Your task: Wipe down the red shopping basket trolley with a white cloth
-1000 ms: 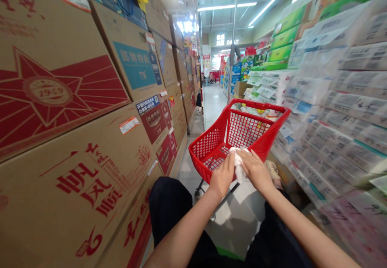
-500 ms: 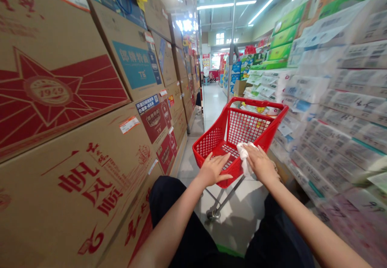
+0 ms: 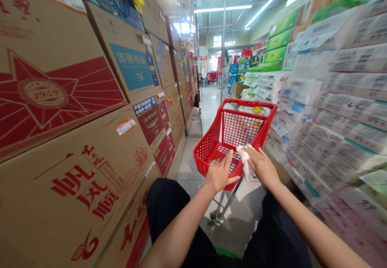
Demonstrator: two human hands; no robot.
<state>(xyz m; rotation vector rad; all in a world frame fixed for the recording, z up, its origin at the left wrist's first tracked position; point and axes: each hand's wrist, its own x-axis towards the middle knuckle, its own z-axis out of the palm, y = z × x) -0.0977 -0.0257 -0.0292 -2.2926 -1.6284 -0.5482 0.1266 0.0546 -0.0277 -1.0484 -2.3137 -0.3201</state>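
Note:
Between my knees stands a red plastic shopping cart (image 3: 208,162) with latticed basket walls and a metal leg on a caster. My left hand (image 3: 220,174) is at the basket's near edge, fingers apart and thumb stretched to the right; nothing is in it. Whether its palm rests on the rim I cannot tell. A crumpled white cloth or tissue (image 3: 245,162) lies under the fingers of my right hand (image 3: 263,169), which presses it to the rim on the cart's right side. Part of the cloth hangs down below the fingers.
Stacked cardboard cartons (image 3: 72,179) wall the left side. Packs of tissue paper (image 3: 341,115) are piled high on the right. Ahead, a vertical metal-edged door (image 3: 223,50) stands beyond the cart, and a tiled aisle (image 3: 211,94) runs into the shop.
The cart appears slightly turned, its far rim further left in view. My left hand has shifted a little right, its fingers now pointing more upward. My right hand keeps the cloth at the rim.

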